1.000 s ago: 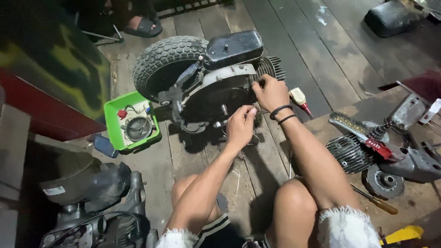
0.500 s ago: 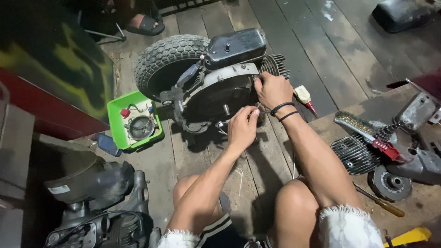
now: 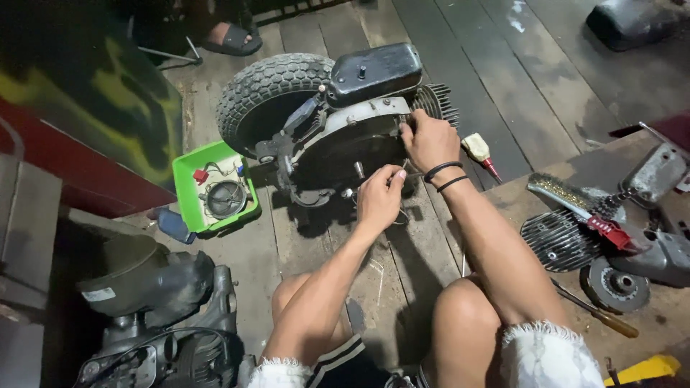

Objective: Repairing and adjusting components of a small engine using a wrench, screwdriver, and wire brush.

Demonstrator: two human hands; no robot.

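Engine [image 3: 345, 136] lies on its side on the plank floor [image 3: 503, 79], wheel [image 3: 269, 97] attached — open face up for access. Right hand [image 3: 430, 140] grips its rim, steadying it; left hand [image 3: 381, 197] pinches something small at the housing. Green tray [image 3: 188, 179] holds loose parts nearby.
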